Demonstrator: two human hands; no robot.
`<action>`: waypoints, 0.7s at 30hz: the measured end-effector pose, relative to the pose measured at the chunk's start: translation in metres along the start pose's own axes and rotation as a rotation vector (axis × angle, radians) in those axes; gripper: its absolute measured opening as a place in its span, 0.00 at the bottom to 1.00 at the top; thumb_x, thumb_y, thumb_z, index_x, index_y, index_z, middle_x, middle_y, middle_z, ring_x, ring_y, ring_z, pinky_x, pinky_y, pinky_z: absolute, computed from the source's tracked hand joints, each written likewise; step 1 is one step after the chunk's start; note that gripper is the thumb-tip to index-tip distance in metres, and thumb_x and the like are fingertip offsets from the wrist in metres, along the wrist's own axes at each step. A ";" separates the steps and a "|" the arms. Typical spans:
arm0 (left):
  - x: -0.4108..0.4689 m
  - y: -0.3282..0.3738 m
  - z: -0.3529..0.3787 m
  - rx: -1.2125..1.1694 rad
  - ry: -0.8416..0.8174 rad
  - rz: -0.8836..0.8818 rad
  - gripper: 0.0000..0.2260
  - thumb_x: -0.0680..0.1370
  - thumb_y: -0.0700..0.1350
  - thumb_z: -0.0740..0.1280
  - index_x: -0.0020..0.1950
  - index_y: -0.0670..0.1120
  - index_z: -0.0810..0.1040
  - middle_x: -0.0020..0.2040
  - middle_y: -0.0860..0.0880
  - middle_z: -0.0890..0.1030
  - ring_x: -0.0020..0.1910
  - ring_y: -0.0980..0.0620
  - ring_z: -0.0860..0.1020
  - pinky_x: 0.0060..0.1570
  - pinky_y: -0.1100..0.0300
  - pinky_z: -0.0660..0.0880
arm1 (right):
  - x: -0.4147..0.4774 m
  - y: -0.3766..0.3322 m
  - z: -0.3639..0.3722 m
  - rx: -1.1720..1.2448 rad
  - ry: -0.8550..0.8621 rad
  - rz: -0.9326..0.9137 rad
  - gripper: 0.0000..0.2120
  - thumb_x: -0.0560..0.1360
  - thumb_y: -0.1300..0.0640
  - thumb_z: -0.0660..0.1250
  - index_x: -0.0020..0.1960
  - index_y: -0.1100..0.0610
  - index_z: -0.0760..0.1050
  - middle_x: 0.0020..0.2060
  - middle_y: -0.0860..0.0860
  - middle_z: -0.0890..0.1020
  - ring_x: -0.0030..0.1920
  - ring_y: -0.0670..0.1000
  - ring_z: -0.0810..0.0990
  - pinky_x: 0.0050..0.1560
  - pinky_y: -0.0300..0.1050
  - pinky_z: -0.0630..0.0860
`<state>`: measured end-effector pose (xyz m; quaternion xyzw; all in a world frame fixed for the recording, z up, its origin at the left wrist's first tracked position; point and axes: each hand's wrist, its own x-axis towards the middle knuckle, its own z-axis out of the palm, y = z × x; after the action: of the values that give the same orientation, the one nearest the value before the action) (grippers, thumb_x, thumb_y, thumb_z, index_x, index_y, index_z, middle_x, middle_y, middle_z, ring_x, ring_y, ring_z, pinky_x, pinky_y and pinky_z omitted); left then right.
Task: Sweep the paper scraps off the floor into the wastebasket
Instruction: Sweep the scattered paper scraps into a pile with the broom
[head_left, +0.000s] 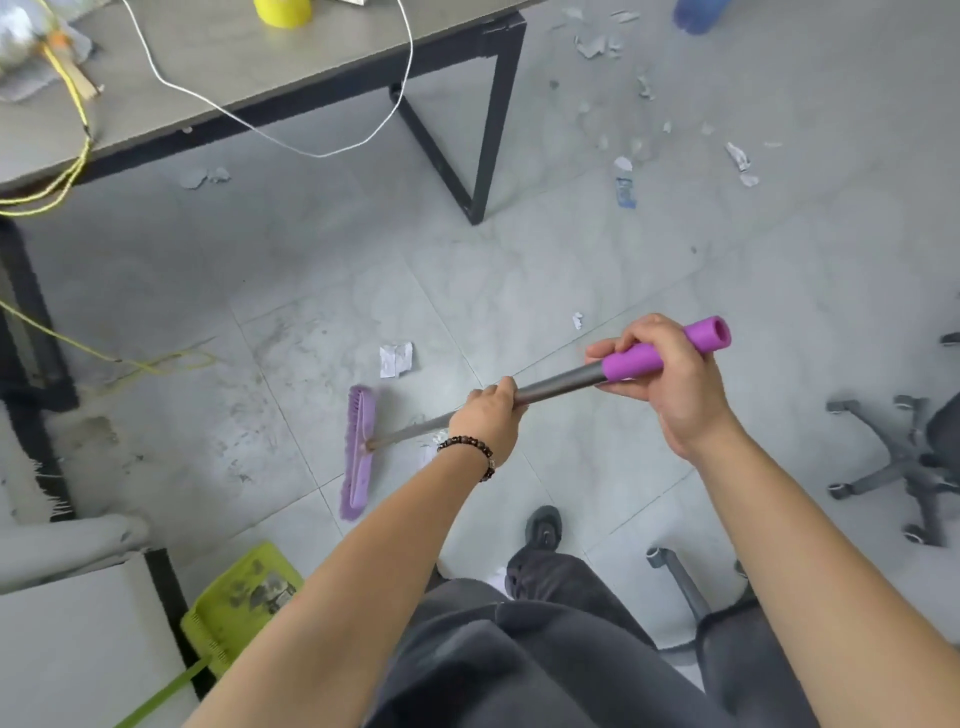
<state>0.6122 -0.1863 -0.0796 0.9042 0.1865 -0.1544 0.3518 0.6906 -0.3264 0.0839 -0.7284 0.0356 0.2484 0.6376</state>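
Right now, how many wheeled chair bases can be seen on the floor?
2. The grey chair base stands at the right edge; the second chair base shows only partly at bottom right, and its rest is hidden.

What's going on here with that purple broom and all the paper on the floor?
A person is sweeping up. The left hand holds the broom by its grey pole, and the right hand holds the purple end. The broom head is down at the floor beside a white paper scrap. More scraps lie past the table leg, not yet swept. A green dustpan lies near the person's feet.
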 end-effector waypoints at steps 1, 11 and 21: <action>-0.002 -0.004 0.000 0.013 -0.007 -0.024 0.10 0.83 0.52 0.54 0.54 0.45 0.67 0.47 0.48 0.74 0.52 0.46 0.71 0.43 0.51 0.72 | 0.001 0.005 -0.001 0.010 -0.034 0.033 0.08 0.71 0.54 0.63 0.35 0.57 0.74 0.43 0.61 0.85 0.51 0.57 0.85 0.53 0.59 0.81; 0.008 -0.028 0.050 -0.279 0.087 -0.505 0.19 0.81 0.49 0.60 0.70 0.42 0.67 0.70 0.40 0.67 0.69 0.39 0.66 0.68 0.50 0.64 | 0.048 0.064 -0.003 -0.064 -0.298 0.223 0.05 0.76 0.58 0.67 0.45 0.60 0.79 0.53 0.60 0.83 0.55 0.52 0.83 0.56 0.50 0.81; 0.102 0.116 0.115 -0.403 0.022 -0.645 0.23 0.82 0.57 0.56 0.76 0.53 0.59 0.69 0.43 0.71 0.61 0.40 0.75 0.58 0.52 0.72 | 0.167 0.040 -0.145 -0.180 -0.354 0.261 0.03 0.74 0.61 0.68 0.42 0.58 0.79 0.47 0.58 0.84 0.54 0.55 0.83 0.56 0.52 0.82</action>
<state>0.7372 -0.3219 -0.1351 0.7135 0.4918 -0.2078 0.4538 0.8677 -0.4272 -0.0117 -0.7166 -0.0054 0.4547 0.5288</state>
